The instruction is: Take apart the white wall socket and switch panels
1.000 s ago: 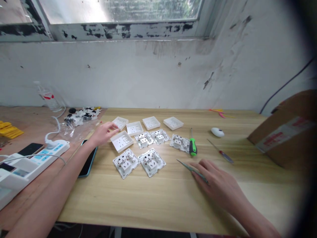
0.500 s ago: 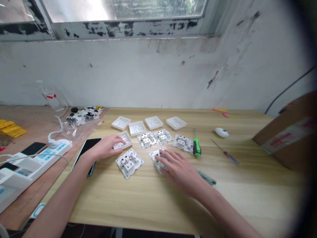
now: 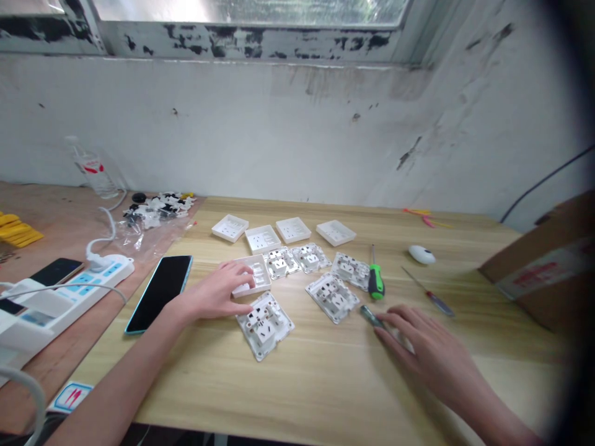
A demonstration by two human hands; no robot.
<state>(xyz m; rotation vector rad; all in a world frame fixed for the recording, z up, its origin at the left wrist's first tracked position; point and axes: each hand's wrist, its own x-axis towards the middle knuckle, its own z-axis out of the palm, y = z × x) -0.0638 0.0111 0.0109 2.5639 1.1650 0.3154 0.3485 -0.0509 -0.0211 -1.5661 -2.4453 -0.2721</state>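
My left hand [image 3: 218, 290] has its fingers apart, fingertips on a white socket cover [image 3: 258, 272] and thumb at the edge of a socket insert [image 3: 266, 325] just in front. My right hand [image 3: 413, 337] closes thumb and fingers on a dark green tool [image 3: 372, 316] lying on the table. Left of that tool sits another socket insert [image 3: 333, 297] showing its white mechanism. A green-and-black screwdriver [image 3: 376, 282] lies beyond, beside a further insert [image 3: 352, 270]. Two more inserts lie side by side behind, the right one [image 3: 311, 257] nearer the middle.
Several white covers [image 3: 294, 230] line the back. A phone [image 3: 159, 294] lies left, beside a power strip [image 3: 88, 285]. At right are a white oval object [image 3: 422, 254], a thin red-necked screwdriver [image 3: 439, 303] and a cardboard box [image 3: 539, 266].
My right hand has left the socket insert, which now sits further right, and has taken hold of the green tool. My left hand has moved right with the cover. The view has shifted slightly.
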